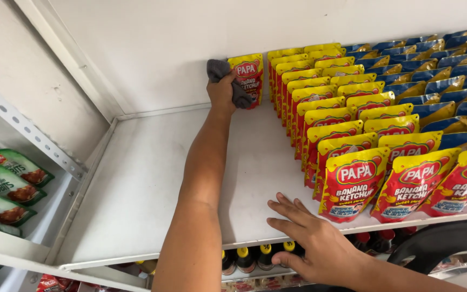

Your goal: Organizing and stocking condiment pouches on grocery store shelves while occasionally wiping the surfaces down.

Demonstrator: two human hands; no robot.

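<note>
Your left hand (224, 92) is at the back of the white shelf (152, 178), gripping a grey cloth (228, 75) that's pressed against a lone red-and-yellow ketchup pouch (248, 78) by the back wall. Your right hand (312, 238) lies flat, fingers spread, on the shelf's front edge. Ketchup pouch rows (341, 124) fill the shelf's right side, blue-and-gold pouches (449, 70) beyond them. Dark bottles (249, 258) sit below the shelf, green packets (6, 184) left of it.

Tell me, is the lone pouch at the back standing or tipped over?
Standing: the lone pouch is upright against the back wall, left hand beside it.
</note>
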